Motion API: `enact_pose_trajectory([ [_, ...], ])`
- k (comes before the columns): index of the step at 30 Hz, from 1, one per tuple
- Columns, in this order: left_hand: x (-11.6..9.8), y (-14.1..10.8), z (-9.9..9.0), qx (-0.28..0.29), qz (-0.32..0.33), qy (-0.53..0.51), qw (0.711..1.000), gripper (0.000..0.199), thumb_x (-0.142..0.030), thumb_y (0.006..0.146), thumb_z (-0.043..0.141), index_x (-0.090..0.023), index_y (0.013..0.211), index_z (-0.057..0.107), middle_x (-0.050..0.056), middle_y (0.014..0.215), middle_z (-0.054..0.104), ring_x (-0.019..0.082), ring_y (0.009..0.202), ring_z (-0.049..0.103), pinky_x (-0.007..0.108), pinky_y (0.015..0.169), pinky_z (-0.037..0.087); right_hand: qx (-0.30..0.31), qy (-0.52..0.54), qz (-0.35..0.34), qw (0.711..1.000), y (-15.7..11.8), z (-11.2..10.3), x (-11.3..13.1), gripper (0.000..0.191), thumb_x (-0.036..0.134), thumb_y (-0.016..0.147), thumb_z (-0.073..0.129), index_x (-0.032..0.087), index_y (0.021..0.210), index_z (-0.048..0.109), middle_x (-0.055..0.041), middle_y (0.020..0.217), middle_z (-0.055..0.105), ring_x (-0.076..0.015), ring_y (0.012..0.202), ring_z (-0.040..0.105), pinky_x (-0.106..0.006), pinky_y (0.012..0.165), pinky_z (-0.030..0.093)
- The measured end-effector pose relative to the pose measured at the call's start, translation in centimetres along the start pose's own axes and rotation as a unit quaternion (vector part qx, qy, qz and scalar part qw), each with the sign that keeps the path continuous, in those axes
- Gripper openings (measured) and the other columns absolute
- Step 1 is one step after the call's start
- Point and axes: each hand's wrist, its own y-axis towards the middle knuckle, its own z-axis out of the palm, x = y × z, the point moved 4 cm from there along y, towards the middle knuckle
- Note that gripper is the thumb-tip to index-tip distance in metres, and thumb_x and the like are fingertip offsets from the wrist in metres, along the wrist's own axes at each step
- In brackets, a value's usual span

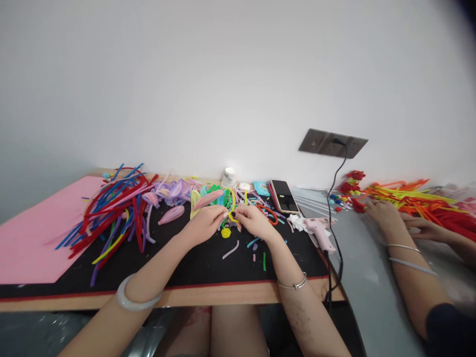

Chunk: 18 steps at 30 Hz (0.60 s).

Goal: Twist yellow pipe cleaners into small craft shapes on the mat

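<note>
A yellow pipe cleaner (233, 198) is bent into a curve between my two hands, over the middle of the black mat. My left hand (204, 224) pinches it from one side, thumb and fingers together. From the other side my right hand (253, 221) has its fingertips closed on it, close to the left fingertips. A straight yellow end (246, 197) rises behind the right fingers; whether it belongs to the same piece I cannot tell. Just below the fingertips lies a small yellow coil (225, 232). Pink pipe cleaner loops (208, 199) lie behind my left hand.
Red, blue and purple pipe cleaners (119, 213) spread over a pink sheet (40, 233). A paper cup (229, 177), a phone (284, 196) and a pink glue gun (320, 235) with its cord stand around. A co-worker's hands (385, 215) are at the right.
</note>
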Motion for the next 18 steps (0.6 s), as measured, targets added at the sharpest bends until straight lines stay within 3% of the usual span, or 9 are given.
enact_pose_trajectory([
  [6,0.0,0.0,-0.2,-0.018,0.007,0.013,1.000,0.020,-0.021,0.088,0.040,-0.016,0.082,0.058,0.003,0.076,0.060,0.016,0.072,0.055,0.028,0.067,0.042,0.013,0.008,0.003,1.000,0.0,0.2,0.2,0.022,0.009,0.080,0.041,0.013,0.068,0.058,0.0023,0.053,0.058,-0.0072,0.047,0.045,-0.018,0.053,0.033],
  [9,0.3,0.0,-0.5,-0.055,0.009,0.028,0.998,0.021,-0.020,0.089,0.039,-0.017,0.080,0.058,0.005,0.081,0.062,0.018,0.080,0.057,0.031,0.075,0.043,0.028,0.009,0.020,0.999,-0.1,0.3,-0.3,0.028,0.006,0.077,0.040,0.013,0.090,0.063,0.0035,0.053,0.060,-0.0065,0.043,0.041,-0.017,0.047,0.030],
  [12,0.5,0.1,-0.6,-0.073,0.003,0.027,0.997,0.022,-0.020,0.088,0.039,-0.017,0.077,0.057,0.006,0.081,0.063,0.020,0.089,0.057,0.034,0.083,0.042,0.070,0.012,0.047,0.996,-0.2,0.7,-1.1,0.029,0.007,0.075,0.044,0.014,0.094,0.065,0.0020,0.057,0.064,-0.0071,0.044,0.045,-0.018,0.045,0.029],
  [15,0.5,0.1,-0.7,-0.072,-0.008,0.004,0.997,0.023,-0.023,0.088,0.040,-0.017,0.073,0.057,0.005,0.076,0.062,0.021,0.090,0.058,0.035,0.084,0.042,0.075,-0.007,0.039,0.996,-0.3,0.8,-1.5,0.023,0.015,0.072,0.057,0.015,0.092,0.068,-0.0004,0.068,0.067,-0.0112,0.059,0.058,-0.020,0.056,0.039],
  [18,0.4,0.2,-1.1,-0.075,-0.027,-0.036,0.996,0.024,-0.027,0.087,0.042,-0.017,0.070,0.057,0.006,0.081,0.063,0.022,0.100,0.055,0.038,0.089,0.039,0.027,-0.087,0.006,0.996,-0.3,0.2,-1.3,0.036,0.022,0.064,0.069,0.021,0.100,0.066,-0.0017,0.084,0.068,-0.0165,0.077,0.062,-0.025,0.070,0.042],
])
